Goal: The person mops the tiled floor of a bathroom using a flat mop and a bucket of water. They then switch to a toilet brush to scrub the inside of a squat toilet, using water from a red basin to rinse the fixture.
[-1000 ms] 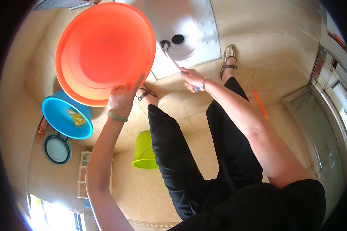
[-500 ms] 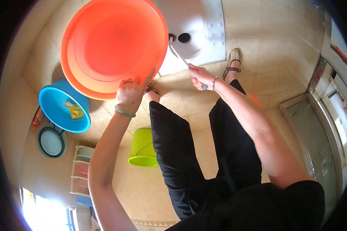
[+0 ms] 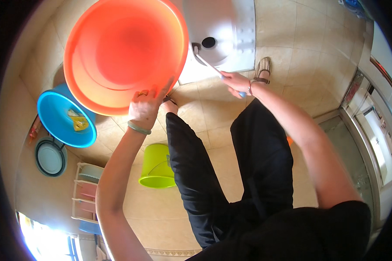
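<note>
A large orange basin point(image 3: 79, 78) is tilted so that its inside faces me, at the upper left, partly covering the squat toilet. My left hand point(image 3: 144, 108) is closed on its near rim, the thumb lying along the inside. A long-handled brush point(image 3: 210, 67) with a pale shaft and blue grip is in my right hand point(image 3: 238, 83), fingers wrapped round the grip. The brush's head rests low in the white squat toilet point(image 3: 245, 56), left of the dark drain hole point(image 3: 208, 42) and close to the basin's right edge. Its bristles are hard to make out.
A blue basin point(image 3: 45, 117) with a yellow packet point(image 3: 79, 123) in it is at the left. Below hang folded grey basins point(image 3: 51, 157) and a white rack point(image 3: 74, 198). A green bucket point(image 3: 157, 180) stands by my left leg. A glass door point(image 3: 346, 143) is at the right.
My right hand has shifted to the right with the brush, and the brush's head has moved slightly nearer to me. My left hand keeps its hold on the basin's rim. The view has shifted slightly.
</note>
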Demonstrator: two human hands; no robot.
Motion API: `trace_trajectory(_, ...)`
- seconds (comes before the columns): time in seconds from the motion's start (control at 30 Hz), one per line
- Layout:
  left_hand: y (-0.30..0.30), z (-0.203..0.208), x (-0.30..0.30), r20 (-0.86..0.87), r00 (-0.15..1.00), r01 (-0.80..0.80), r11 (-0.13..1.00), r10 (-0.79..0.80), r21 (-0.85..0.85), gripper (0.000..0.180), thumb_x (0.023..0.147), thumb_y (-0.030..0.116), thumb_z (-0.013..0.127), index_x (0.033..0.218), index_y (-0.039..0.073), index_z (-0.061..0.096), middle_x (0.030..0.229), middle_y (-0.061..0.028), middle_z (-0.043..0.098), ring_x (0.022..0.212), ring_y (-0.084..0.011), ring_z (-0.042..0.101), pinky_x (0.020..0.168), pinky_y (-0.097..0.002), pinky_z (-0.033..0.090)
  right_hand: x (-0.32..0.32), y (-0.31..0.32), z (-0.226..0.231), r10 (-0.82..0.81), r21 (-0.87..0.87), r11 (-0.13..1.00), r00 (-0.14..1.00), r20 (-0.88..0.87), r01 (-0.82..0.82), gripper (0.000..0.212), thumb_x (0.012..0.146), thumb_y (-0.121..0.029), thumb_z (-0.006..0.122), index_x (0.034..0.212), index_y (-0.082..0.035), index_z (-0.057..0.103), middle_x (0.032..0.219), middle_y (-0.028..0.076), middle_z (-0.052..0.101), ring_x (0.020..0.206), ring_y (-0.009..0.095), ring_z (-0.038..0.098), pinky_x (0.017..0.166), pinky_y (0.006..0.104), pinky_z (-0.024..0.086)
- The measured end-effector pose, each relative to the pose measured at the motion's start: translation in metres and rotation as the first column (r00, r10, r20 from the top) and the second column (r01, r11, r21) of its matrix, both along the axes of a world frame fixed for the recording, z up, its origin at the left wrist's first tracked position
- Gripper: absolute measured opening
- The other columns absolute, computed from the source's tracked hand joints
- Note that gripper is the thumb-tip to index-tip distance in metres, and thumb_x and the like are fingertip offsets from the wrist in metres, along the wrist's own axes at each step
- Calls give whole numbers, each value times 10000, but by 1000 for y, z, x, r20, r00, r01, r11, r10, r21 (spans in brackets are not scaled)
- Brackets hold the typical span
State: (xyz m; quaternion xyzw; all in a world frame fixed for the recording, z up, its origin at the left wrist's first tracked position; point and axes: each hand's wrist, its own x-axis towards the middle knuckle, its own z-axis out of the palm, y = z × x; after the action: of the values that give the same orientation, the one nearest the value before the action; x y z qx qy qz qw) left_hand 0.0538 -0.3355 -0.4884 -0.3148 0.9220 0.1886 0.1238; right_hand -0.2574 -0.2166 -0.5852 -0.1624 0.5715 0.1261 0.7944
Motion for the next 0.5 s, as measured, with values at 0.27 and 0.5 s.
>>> trace_trajectory(0.27, 10, -3, 3, -5, 990, -138, 990, 138, 9, 730, 699, 32, 572, 1369, 281, 423, 921, -14, 612, 700, -162, 597, 670, -294, 487, -71, -69, -6, 940, -98, -34, 2, -342, -995, 281, 937, -179, 418, 1125, -23, 556, 1097, 157, 625, 1003, 259, 614, 788, 372, 501)
trace_trajectory(0.5, 38, -18, 41, -80, 948, -306, 951, 309, 50, 648, 692, -18, 572, 1279, 255, 545, 902, -41, 659, 784, -201, 632, 694, -307, 502, 3, -7, -6, -107, 121, 987, 994, 13, 104, 506, 952, -212, 386, 1441, -235, 259, 674, 62, 523, 443, 168, 516, 378, 327, 397)
